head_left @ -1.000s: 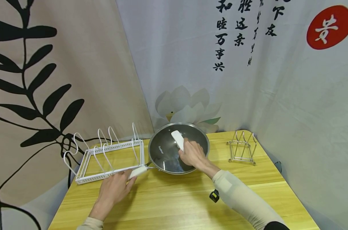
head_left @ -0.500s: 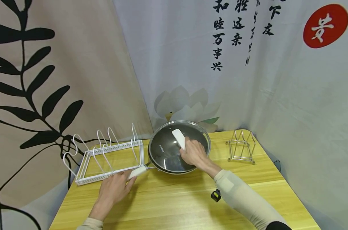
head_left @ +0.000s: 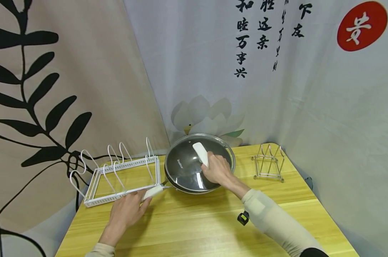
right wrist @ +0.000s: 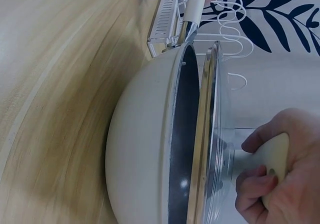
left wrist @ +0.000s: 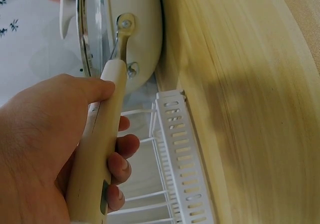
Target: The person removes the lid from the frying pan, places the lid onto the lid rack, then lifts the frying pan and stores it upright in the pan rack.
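Observation:
A cream pan (right wrist: 142, 134) with a dark inside stands on the table, its long handle (head_left: 153, 192) pointing left. My left hand (head_left: 126, 212) grips that handle; the left wrist view shows the thumb on top and curled fingers underneath. A glass lid (head_left: 181, 153) with a pale rim is over the pan. My right hand (head_left: 217, 169) holds the lid's white knob (head_left: 200, 154), fingers curled around it. In the right wrist view the lid (right wrist: 215, 134) is raised off the pan's rim, with a gap showing the dark inside.
A white wire rack (head_left: 117, 196) with upright loops lies left of the pan. To the right stands a small metal rack (head_left: 268, 175). A small black object with a yellow mark (head_left: 243, 218) is beside my right forearm. Curtains (head_left: 197, 53) hang behind the table.
The lid has risen a little and shifted slightly right over the pan, with my right hand on its knob. My left hand stays on the pan handle.

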{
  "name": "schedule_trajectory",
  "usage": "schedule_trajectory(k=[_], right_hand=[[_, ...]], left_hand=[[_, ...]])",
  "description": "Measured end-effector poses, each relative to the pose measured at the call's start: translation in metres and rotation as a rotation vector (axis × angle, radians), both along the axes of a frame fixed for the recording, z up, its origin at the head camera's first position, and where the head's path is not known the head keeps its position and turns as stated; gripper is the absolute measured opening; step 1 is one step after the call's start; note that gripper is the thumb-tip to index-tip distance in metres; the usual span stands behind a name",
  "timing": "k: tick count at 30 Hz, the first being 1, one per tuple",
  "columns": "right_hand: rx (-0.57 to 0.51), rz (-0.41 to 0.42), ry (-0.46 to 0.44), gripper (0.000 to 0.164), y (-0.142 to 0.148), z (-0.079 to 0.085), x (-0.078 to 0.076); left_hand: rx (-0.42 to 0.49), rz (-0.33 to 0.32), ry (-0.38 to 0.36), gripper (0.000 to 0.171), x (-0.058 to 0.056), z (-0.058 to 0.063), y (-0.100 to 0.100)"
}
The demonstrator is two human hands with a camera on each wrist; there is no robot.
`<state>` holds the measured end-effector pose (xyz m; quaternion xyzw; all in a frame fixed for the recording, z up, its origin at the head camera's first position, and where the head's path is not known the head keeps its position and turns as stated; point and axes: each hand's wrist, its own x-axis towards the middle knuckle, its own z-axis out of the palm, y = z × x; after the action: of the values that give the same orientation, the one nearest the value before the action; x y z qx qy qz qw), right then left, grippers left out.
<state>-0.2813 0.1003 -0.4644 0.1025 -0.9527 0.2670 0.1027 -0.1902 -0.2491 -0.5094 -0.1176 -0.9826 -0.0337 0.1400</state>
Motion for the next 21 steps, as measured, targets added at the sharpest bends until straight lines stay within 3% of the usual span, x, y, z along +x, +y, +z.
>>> schedule_trajectory(k=[12, 21], right_hand=[[-0.035, 0.021, 0.054, 0.023, 0.0065, 0.0036, 0.0061], [-0.063, 0.014, 0.045, 0.025, 0.0099, 0.0072, 0.0101]], left_hand=[[0.000, 0.003, -0.006, 0.039, -0.0017, -0.0006, -0.0011], [0.006, 0.002, -0.009, 0.040, -0.0027, -0.0006, -0.0004]])
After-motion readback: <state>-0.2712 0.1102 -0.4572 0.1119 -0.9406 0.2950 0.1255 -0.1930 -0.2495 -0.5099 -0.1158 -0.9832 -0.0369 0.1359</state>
